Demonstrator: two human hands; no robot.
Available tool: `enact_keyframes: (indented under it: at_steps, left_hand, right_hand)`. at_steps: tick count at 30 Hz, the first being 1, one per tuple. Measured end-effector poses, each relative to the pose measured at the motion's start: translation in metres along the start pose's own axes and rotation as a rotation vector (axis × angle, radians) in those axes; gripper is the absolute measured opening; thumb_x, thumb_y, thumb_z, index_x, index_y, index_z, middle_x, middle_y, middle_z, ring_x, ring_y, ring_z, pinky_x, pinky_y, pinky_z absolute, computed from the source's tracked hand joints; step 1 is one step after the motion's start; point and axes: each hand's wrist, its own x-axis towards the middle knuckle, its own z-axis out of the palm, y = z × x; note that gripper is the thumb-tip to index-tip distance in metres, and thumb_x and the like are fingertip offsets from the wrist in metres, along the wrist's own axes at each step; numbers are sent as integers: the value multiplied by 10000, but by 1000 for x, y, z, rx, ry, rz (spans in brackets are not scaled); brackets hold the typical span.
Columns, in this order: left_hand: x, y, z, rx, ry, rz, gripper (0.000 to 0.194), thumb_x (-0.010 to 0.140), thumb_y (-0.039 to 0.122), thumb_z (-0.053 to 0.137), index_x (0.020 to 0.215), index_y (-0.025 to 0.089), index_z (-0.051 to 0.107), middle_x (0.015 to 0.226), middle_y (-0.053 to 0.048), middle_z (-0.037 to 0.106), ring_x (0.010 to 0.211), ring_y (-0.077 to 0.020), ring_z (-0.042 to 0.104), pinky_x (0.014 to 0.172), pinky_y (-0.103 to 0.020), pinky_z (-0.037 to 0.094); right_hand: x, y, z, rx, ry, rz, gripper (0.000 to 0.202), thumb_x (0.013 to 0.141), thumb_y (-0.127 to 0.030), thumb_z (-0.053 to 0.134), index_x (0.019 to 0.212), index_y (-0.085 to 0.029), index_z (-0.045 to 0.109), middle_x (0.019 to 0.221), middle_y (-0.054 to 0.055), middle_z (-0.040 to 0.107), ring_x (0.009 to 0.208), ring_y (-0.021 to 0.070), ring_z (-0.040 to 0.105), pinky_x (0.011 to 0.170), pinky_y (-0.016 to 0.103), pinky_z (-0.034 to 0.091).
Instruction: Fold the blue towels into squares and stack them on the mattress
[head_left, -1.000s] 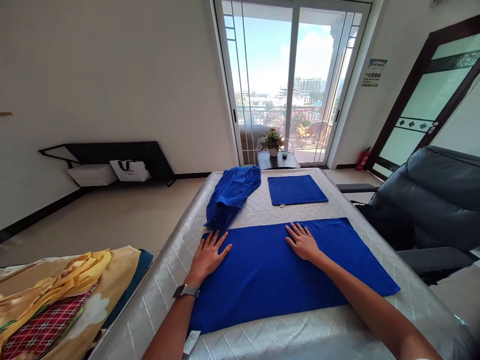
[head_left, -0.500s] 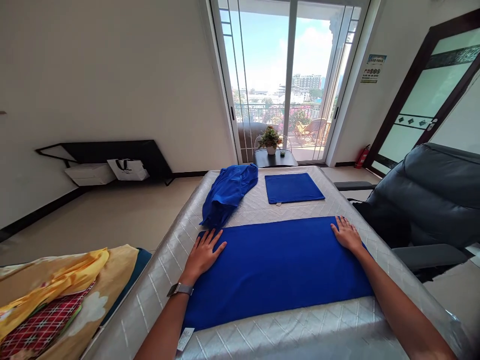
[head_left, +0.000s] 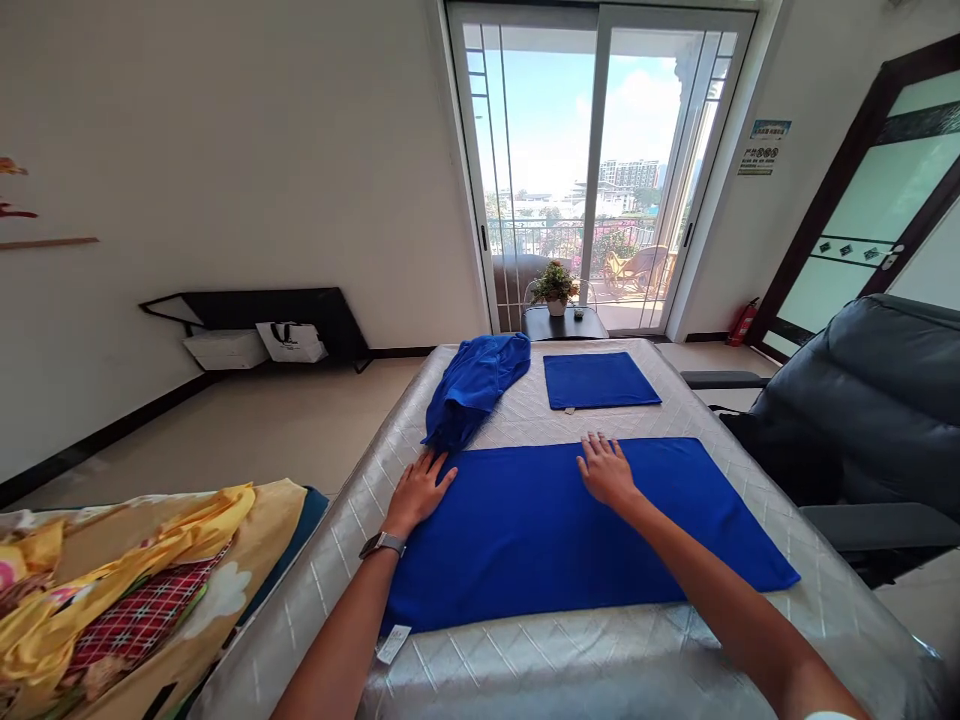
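A long blue cloth (head_left: 525, 540) lies spread flat across the mattress (head_left: 480, 670), with a white tag (head_left: 394, 644) at its near left corner. On the cloth's far left corner rests my left hand (head_left: 417, 494), fingers spread and a watch on the wrist. My right hand (head_left: 606, 472) lies flat near the middle of the far edge, fingers extended. Beyond the left hand is a crumpled blue cloth (head_left: 476, 385), close to its fingertips. Farther back, a smaller blue rectangle of folded cloth (head_left: 601, 380) lies flat.
Patterned yellow and plaid bedding (head_left: 150, 600) lies low at the left. A dark armchair (head_left: 862, 400) stands close along the right side. Past the mattress's far end is a small table (head_left: 562, 323) with a potted plant (head_left: 555, 285), before the glass sliding door (head_left: 551, 150).
My right hand has moved left from the far right corner to the middle of the cloth's far edge. My left hand stays at the left corner. The view has turned slightly left.
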Motion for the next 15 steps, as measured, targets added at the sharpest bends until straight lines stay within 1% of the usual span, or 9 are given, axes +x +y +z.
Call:
enact_keyframes:
  at_steps: [1, 2, 4, 5, 7, 8, 10, 12, 15]
  left_hand:
    - [0, 0, 1, 0, -2, 1, 673, 1027, 578, 319, 1543, 163, 436, 1635, -161, 372, 1543, -286, 285, 1266, -515, 200]
    - [-1, 0, 1, 3, -4, 3, 670, 1029, 574, 317, 1544, 163, 435, 1638, -162, 366, 1545, -285, 281, 1266, -516, 202]
    - [-1, -1, 1, 18, -6, 4, 662, 1031, 565, 313, 1549, 168, 428, 1641, -160, 361, 1547, -282, 276, 1266, -517, 202]
    - [-1, -1, 1, 27, -4, 5, 659, 1032, 562, 312, 1552, 173, 424, 1641, -157, 363, 1548, -280, 275, 1266, -518, 203]
    - [-2, -2, 2, 45, 2, 9, 659, 1031, 563, 314, 1556, 179, 419, 1637, -155, 370, 1545, -281, 283, 1263, -522, 212]
    - [-1, -3, 2, 51, 6, 12, 660, 1029, 565, 318, 1555, 180, 421, 1635, -156, 376, 1542, -285, 289, 1260, -525, 217]
    - [-1, -4, 3, 60, 16, 21, 658, 1027, 562, 325, 1551, 179, 428, 1629, -157, 385, 1536, -292, 302, 1257, -530, 226]
    - [0, -4, 4, 64, 26, 22, 649, 1026, 555, 330, 1549, 185, 433, 1627, -150, 391, 1533, -295, 309, 1257, -532, 232]
    - [0, -3, 4, 62, 10, 7, 644, 1029, 550, 326, 1552, 188, 427, 1633, -146, 381, 1539, -289, 297, 1260, -527, 224]
  right_hand:
    - [2, -25, 6, 30, -9, -87, 644, 1051, -493, 246, 1616, -193, 323, 1684, 46, 255, 1570, 201, 153, 1270, 392, 50]
    - [4, -47, 11, 92, -31, -180, 665, 1051, -524, 234, 1622, -191, 307, 1687, 55, 240, 1572, 214, 146, 1272, 417, 53]
    - [6, -76, 21, 175, -98, -253, 703, 1045, -577, 213, 1632, -195, 274, 1692, 59, 208, 1576, 230, 133, 1273, 452, 61]
    - [7, -82, 25, 203, -124, -258, 717, 1043, -595, 206, 1637, -196, 258, 1695, 61, 192, 1577, 236, 125, 1272, 463, 60]
    - [8, -77, 30, 213, -147, -227, 725, 1040, -617, 200, 1641, -214, 240, 1700, 51, 171, 1579, 235, 115, 1272, 462, 53]
    - [8, -67, 30, 203, -141, -211, 720, 1041, -622, 193, 1642, -229, 234, 1702, 39, 167, 1579, 229, 112, 1272, 453, 50]
    - [5, -32, 29, 161, -124, -162, 702, 1043, -629, 176, 1641, -265, 228, 1703, 6, 174, 1577, 208, 117, 1272, 425, 49]
    - [0, 17, 23, 113, -113, -76, 691, 1045, -625, 172, 1640, -278, 230, 1701, -8, 189, 1575, 192, 128, 1271, 405, 56]
    - [-11, 101, 14, 64, -112, 109, 702, 1051, -561, 195, 1636, -177, 252, 1698, 79, 198, 1572, 243, 149, 1268, 456, 82]
